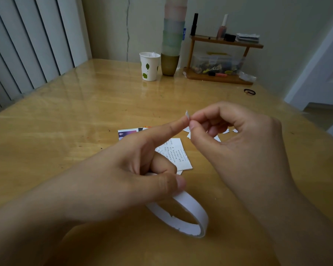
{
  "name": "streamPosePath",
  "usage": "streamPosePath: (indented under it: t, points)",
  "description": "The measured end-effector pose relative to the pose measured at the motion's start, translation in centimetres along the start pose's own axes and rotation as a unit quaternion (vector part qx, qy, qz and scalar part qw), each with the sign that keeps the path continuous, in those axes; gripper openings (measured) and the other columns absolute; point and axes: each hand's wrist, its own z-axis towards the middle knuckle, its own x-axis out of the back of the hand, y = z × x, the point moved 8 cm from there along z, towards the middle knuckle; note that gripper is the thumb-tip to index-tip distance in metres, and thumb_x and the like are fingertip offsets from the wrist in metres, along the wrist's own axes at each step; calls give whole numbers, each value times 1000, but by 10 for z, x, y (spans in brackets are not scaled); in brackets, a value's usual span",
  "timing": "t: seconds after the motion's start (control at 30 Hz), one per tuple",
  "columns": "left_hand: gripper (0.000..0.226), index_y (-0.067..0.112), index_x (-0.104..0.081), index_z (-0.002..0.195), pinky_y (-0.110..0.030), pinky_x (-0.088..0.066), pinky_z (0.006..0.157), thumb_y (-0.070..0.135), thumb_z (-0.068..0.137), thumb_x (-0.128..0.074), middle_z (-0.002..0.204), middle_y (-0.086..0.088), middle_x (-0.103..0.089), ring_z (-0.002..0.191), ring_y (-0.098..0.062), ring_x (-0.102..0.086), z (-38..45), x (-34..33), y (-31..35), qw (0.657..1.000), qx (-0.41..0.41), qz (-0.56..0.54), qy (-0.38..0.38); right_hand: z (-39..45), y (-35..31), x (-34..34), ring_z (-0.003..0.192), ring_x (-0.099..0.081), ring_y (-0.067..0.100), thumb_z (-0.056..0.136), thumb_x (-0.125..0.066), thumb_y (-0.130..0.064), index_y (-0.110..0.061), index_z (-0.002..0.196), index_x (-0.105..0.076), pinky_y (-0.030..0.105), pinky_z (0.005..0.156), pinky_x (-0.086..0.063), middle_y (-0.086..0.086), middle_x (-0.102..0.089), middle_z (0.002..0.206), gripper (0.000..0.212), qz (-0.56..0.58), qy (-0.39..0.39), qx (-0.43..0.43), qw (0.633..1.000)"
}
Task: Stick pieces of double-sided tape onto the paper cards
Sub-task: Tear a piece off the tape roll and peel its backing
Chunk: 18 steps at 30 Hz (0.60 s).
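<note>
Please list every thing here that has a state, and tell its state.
left hand: grips the tape roll
right hand: pinches the tape piece
tape piece: held above the table
tape roll: held, nearly used up
paper cards: flat on the table
paper cup: upright

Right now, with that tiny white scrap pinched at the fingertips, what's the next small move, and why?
Probably peel the small white tape piece off the left hand's extended fingertip. The right hand already pinches it there, above the white printed paper card on the wooden table. The left hand also grips the white tape roll, so the right must carry the piece down.
</note>
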Motion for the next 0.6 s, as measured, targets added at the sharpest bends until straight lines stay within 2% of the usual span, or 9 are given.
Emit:
streamPosePath:
  t: [0.03, 0.1, 0.3, 0.5, 0.6]
  points:
    - [77, -25, -44, 112, -4, -34, 42, 31, 63, -66, 45, 18, -47, 38, 5, -42, 0, 2, 0, 1000, 1, 21, 15, 0, 0, 0, 66, -55, 11, 76, -71, -12, -17, 75, -70, 10, 61, -41, -7, -61, 63, 5, -1, 2, 0, 1000]
    - [79, -31, -42, 101, -3, -34, 42, 33, 60, -65, 44, 20, -47, 38, 7, -44, -2, 0, 5, 999, -13, 46, 27, 0, 0, 1, 66, -54, 11, 76, -71, -12, -17, 75, -71, 10, 61, -41, -6, -61, 63, 5, 0, 3, 0, 1000]
    - [80, -32, -42, 98, -3, -33, 42, 34, 59, -65, 44, 19, -46, 37, 6, -43, -3, 1, 7, 995, -31, 71, 68, -1, -1, 0, 66, -54, 12, 76, -71, -13, -16, 76, -71, 9, 61, -40, -6, -61, 63, 3, -14, 4, 9, 1000]
    - [76, -31, -42, 99, -3, -33, 43, 33, 63, -65, 46, 21, -46, 39, 7, -43, -2, 1, 6, 993, -30, 79, 85, -1, -3, 0, 64, -53, 13, 76, -70, -14, -17, 76, -70, 15, 61, -41, -6, -60, 63, 3, -40, 7, 20, 999]
    - [81, -29, -44, 102, -3, -33, 42, 36, 59, -66, 45, 21, -47, 39, 7, -44, -4, 5, 3, 990, -30, 83, 110, -1, -3, 0, 63, -53, 13, 76, -69, -15, -17, 75, -70, 16, 61, -41, -7, -60, 63, 2, -43, 9, 21, 999]
